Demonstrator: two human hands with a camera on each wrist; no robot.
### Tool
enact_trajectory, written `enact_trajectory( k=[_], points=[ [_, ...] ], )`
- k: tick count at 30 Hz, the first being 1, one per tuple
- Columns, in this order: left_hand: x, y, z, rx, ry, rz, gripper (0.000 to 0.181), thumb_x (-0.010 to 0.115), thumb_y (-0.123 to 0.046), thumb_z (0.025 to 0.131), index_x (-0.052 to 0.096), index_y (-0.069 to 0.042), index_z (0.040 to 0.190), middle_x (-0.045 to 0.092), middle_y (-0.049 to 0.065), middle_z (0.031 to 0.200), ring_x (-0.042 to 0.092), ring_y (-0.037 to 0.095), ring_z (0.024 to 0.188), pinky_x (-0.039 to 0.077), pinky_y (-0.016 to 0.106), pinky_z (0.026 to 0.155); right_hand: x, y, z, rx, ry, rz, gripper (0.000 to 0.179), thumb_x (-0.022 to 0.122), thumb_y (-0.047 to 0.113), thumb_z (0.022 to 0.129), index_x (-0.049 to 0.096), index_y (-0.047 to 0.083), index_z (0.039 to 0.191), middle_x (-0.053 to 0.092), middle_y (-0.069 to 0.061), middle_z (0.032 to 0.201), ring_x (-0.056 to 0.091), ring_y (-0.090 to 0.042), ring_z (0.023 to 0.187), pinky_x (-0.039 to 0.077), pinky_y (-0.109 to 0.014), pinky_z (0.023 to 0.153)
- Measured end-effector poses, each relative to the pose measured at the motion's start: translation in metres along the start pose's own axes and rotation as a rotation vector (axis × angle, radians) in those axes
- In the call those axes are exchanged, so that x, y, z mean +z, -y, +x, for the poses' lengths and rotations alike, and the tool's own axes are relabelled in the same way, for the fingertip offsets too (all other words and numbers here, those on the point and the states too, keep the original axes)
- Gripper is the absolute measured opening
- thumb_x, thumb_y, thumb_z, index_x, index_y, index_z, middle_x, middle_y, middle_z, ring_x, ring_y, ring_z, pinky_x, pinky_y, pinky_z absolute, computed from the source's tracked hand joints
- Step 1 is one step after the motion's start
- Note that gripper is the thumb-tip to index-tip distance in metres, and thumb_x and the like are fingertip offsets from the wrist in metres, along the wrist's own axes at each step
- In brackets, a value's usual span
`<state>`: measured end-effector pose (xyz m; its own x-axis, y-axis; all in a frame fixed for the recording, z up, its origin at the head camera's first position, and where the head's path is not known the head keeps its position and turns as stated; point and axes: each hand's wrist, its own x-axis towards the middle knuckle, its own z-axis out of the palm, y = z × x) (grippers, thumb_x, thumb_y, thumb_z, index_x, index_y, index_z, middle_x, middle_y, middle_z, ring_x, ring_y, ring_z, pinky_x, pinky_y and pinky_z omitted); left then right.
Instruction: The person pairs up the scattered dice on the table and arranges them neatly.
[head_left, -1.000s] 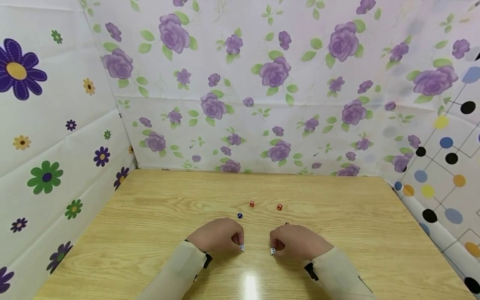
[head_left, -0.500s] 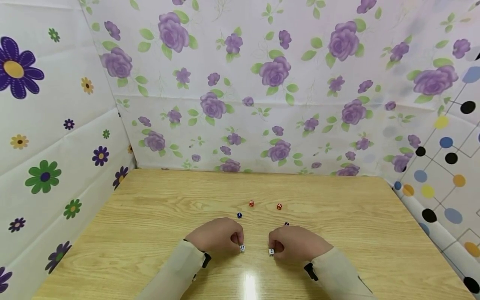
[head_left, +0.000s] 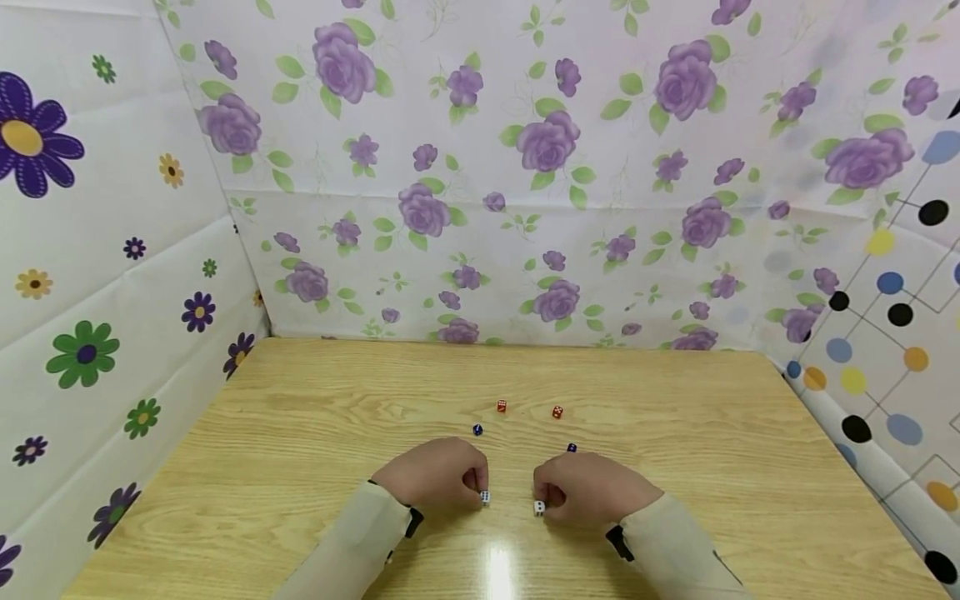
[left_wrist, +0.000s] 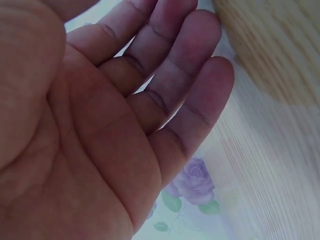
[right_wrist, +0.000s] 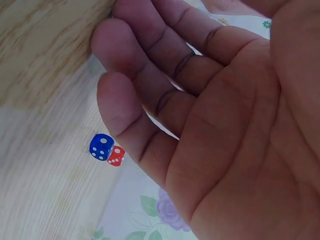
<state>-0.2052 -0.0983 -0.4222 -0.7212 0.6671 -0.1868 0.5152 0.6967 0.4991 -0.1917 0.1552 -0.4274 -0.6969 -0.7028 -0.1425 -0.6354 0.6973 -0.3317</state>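
Observation:
Low over the table in the head view, my left hand [head_left: 437,473] pinches a white die [head_left: 485,497] between thumb and fingertips. A second white die [head_left: 539,507] is held the same way by my right hand [head_left: 596,488], a short gap to the right. Just beyond the right knuckles a dark blue die [head_left: 572,447] shows in part. Another blue die [head_left: 477,430] lies beyond the left hand. In both wrist views the remaining fingers are loosely bent with the palms facing the camera, and the white dice are hidden.
Farther back on the wooden table [head_left: 337,400] lie two red dice, a left one [head_left: 502,406] and a right one [head_left: 557,412]. Patterned sheets hang behind the table [head_left: 480,225] and along both sides. The right wrist view catches a blue die [right_wrist: 101,147] overlapping a red die [right_wrist: 117,156].
My right hand has shifted slightly left and toward me with its white die, narrowing the gap between the white dice. More of the blue die behind it shows. The left hand stays nearly still.

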Motion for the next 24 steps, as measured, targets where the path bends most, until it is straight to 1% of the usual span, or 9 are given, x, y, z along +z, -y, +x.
enact_trajectory(
  k=[7,14,22,24],
  points=[
    [-0.0016,-0.0038,-0.0007,0.001,0.016,-0.008,0.009,0.073,-0.018,0.083,0.066,-0.023,0.080,0.060,-0.013,0.074,0.053,0.002,0.064,0.046,0.021,0.062,0.0008,0.0002,-0.0007,-0.030,0.016,0.052,0.011,0.070,0.017,0.081,0.062,0.024,0.081,0.050,0.011,0.068,0.041,0.001,0.061,0.039,-0.020,0.059],
    [-0.0011,-0.0047,-0.0005,0.001,0.010,0.014,0.009,0.073,-0.019,0.082,0.066,-0.024,0.079,0.059,-0.014,0.073,0.053,0.002,0.064,0.046,0.022,0.062,0.0016,-0.0002,-0.0005,-0.038,0.024,0.065,0.011,0.070,0.018,0.081,0.061,0.025,0.081,0.050,0.012,0.068,0.041,0.002,0.059,0.038,-0.019,0.057],
    [-0.0023,-0.0083,-0.0025,0.013,0.014,0.004,0.008,0.072,-0.018,0.083,0.066,-0.024,0.081,0.060,-0.013,0.074,0.053,0.001,0.065,0.046,0.021,0.063,0.0031,0.0006,0.0005,-0.030,0.021,0.053,0.013,0.071,0.020,0.081,0.059,0.026,0.079,0.049,0.012,0.068,0.041,0.002,0.060,0.038,-0.019,0.057],
    [-0.0027,-0.0080,-0.0032,0.008,0.014,-0.001,0.008,0.071,-0.018,0.083,0.066,-0.024,0.082,0.060,-0.014,0.075,0.054,0.001,0.066,0.046,0.021,0.064,0.0033,0.0008,0.0004,-0.023,0.019,0.052,0.013,0.070,0.020,0.081,0.059,0.026,0.079,0.050,0.012,0.068,0.041,0.002,0.060,0.038,-0.020,0.057]
  ],
)
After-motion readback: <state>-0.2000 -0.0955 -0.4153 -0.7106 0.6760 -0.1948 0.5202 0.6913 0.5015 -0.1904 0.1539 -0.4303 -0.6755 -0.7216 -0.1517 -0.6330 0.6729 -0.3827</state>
